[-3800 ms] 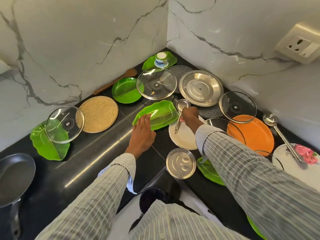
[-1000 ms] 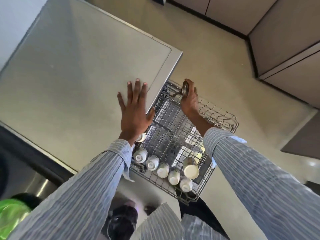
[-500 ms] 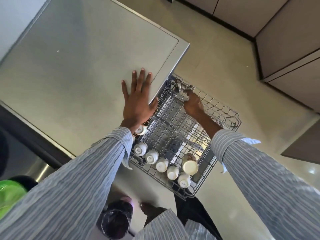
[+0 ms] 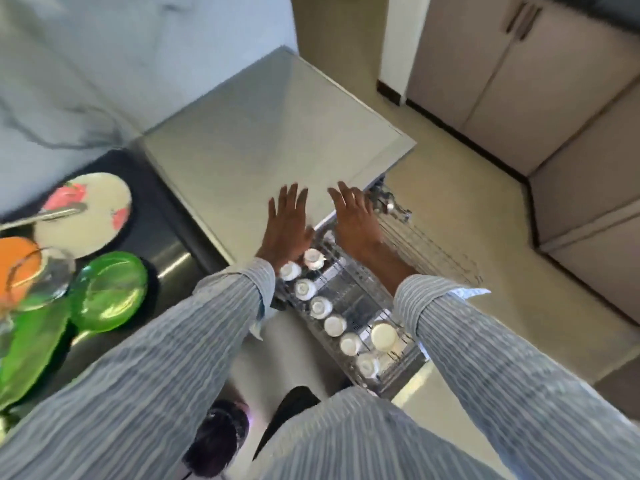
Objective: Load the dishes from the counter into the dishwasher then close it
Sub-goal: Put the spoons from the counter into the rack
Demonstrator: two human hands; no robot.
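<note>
Moved since half a second ago: right hand point(image 4: 356, 220), off the steel ladle point(image 4: 389, 204), now lodged beyond its fingertips in the pulled-out wire dishwasher rack point(image 4: 349, 306). Left hand point(image 4: 287, 225) flat on the grey dishwasher top point(image 4: 277, 133), likely bracing. Both grips spread apart, empty. Green, orange and floral plates point(image 4: 107, 292) wait on the black worktop point(image 4: 149, 223), far left.

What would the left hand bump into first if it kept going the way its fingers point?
Probably nothing soon: the open left hand lies over the flat grey steel dishwasher top, fingers pointing along it toward the marble wall. Depth is unclear.
</note>
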